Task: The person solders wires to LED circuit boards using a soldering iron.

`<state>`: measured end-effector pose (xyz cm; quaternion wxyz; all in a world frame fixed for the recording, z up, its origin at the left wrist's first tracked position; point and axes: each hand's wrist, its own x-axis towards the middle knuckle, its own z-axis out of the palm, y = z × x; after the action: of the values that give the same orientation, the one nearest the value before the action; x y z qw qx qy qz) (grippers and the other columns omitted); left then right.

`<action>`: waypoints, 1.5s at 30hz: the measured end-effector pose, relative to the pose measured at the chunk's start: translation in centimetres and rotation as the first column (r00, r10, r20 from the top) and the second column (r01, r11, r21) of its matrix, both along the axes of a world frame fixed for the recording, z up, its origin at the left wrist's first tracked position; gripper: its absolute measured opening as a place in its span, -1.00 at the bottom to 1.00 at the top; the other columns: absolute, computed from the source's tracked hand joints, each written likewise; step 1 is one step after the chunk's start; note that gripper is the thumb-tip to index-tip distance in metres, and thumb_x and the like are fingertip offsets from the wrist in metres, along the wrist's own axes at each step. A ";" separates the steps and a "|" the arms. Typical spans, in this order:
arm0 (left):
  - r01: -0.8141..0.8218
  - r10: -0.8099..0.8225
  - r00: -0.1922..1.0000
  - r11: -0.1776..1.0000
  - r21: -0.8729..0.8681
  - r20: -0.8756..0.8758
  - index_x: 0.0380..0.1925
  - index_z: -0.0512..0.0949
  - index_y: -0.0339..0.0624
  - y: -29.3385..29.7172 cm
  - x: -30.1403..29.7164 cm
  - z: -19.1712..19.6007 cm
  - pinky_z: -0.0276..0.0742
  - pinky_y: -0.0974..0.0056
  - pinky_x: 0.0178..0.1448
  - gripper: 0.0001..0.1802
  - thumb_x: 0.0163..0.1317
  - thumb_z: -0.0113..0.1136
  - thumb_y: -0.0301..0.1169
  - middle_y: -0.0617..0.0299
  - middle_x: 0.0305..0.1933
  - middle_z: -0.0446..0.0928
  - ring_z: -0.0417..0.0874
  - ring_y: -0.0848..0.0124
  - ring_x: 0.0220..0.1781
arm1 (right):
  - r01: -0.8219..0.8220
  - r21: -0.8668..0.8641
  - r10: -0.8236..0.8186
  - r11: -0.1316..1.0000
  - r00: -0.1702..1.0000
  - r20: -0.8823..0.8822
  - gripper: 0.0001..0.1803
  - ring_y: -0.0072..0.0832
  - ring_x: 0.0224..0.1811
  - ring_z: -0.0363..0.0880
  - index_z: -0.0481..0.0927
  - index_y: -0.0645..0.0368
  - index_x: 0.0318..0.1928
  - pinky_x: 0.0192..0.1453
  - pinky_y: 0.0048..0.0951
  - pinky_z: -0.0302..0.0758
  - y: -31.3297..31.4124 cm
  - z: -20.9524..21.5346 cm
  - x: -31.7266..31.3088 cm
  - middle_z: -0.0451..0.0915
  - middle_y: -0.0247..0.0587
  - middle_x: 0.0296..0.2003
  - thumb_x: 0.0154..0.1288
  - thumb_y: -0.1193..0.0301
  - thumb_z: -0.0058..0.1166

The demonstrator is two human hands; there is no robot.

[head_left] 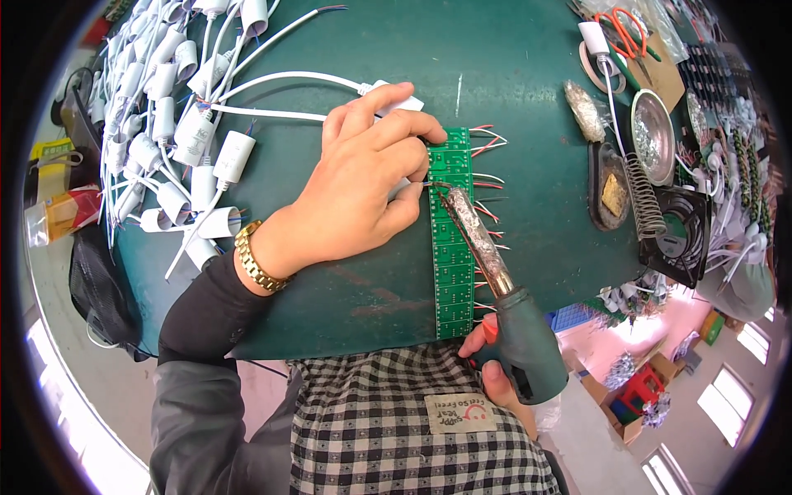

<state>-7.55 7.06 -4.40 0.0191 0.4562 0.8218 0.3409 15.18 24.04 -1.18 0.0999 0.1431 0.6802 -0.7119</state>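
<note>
My left hand (363,177) is closed over the upper part of a long green circuit board (452,247). Between its thumb and fingers shows a white piece (399,189), apparently a lamp socket, mostly hidden; a thin wire end reaches from it to the board. Beyond the knuckles lies another white lamp socket (406,102) on its cable. My right hand (505,389) is wrapped round the grip of a dark soldering gun (528,342). Its worn metal barrel slants up-left, with the tip at the board by my left fingertips. Red and white wires (487,210) stick out along the board's right edge.
A heap of white lamp sockets (194,136) with cables covers the left of the green table (536,165). At the right are a coiled spring holder (646,198), a round metal dish (652,136), a sponge (613,195), orange-handled scissors (629,31) and a black fan (686,235).
</note>
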 end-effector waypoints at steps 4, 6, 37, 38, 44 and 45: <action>0.003 -0.003 1.000 1.000 0.004 -0.003 -0.49 0.37 -0.10 0.0 0.0 0.0 0.00 -0.04 0.33 -0.80 -0.12 0.13 -0.59 0.24 0.07 0.45 0.15 -0.04 0.38 | 0.071 0.032 -0.070 0.997 0.997 -0.017 -0.39 -0.34 -0.30 0.56 0.32 0.19 0.14 -0.15 -0.33 0.49 -0.2 -0.9 1.0 0.51 -0.08 -0.32 0.22 0.11 0.19; -0.001 0.001 1.000 1.000 0.010 -0.003 -0.49 0.36 -0.10 0.0 0.0 0.0 0.00 -0.04 0.33 -0.80 -0.12 0.13 -0.59 0.24 0.07 0.45 0.15 -0.05 0.38 | 0.087 0.005 -0.087 0.996 0.996 -0.005 -0.37 -0.34 -0.31 0.56 0.32 0.21 0.14 -0.16 -0.33 0.49 -0.2 -0.6 0.9 0.51 -0.08 -0.32 0.21 0.11 0.20; -0.023 0.023 1.000 0.999 0.025 -0.014 -0.50 0.33 -0.12 -0.1 0.2 0.0 0.02 -0.07 0.33 -0.76 -0.15 0.15 -0.63 0.23 0.07 0.47 0.16 -0.04 0.37 | -0.154 0.148 0.151 0.977 0.988 0.031 -0.48 -0.32 -0.26 0.59 0.32 0.24 -0.02 -0.13 -0.30 0.54 0.9 1.3 -0.9 0.51 -0.11 -0.30 0.24 0.12 0.17; -0.021 0.022 1.000 0.999 0.030 -0.015 -0.50 0.33 -0.12 0.0 0.2 0.0 0.02 -0.07 0.33 -0.76 -0.16 0.15 -0.63 0.23 0.07 0.47 0.16 -0.04 0.37 | -0.152 0.150 0.149 0.977 0.988 0.031 -0.48 -0.32 -0.26 0.59 0.32 0.24 -0.02 -0.13 -0.30 0.54 0.9 1.2 -0.6 0.51 -0.11 -0.30 0.24 0.12 0.17; -0.022 0.023 1.000 0.999 0.030 -0.018 -0.49 0.33 -0.12 0.0 0.2 -0.1 0.02 -0.08 0.33 -0.76 -0.15 0.15 -0.63 0.22 0.07 0.46 0.16 -0.05 0.37 | 0.019 0.088 -0.015 0.996 0.999 -0.047 -0.40 -0.28 -0.30 0.57 0.24 0.17 0.11 -0.20 -0.26 0.55 0.6 -0.1 1.2 0.49 -0.11 -0.30 0.23 0.14 0.21; -0.021 0.022 1.000 0.999 0.026 -0.022 -0.49 0.33 -0.12 0.0 0.2 -0.1 0.01 -0.08 0.33 -0.76 -0.15 0.15 -0.63 0.22 0.07 0.46 0.16 -0.05 0.37 | 0.114 0.022 -0.113 0.993 0.993 -0.041 -0.36 -0.36 -0.29 0.56 0.23 0.21 0.13 -0.18 -0.35 0.50 0.1 -0.3 1.2 0.51 -0.13 -0.32 0.18 0.17 0.22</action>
<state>-7.36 7.04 -4.46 0.0004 0.4513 0.8223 0.3468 16.41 24.13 -1.43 0.0441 0.1687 0.6814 -0.7108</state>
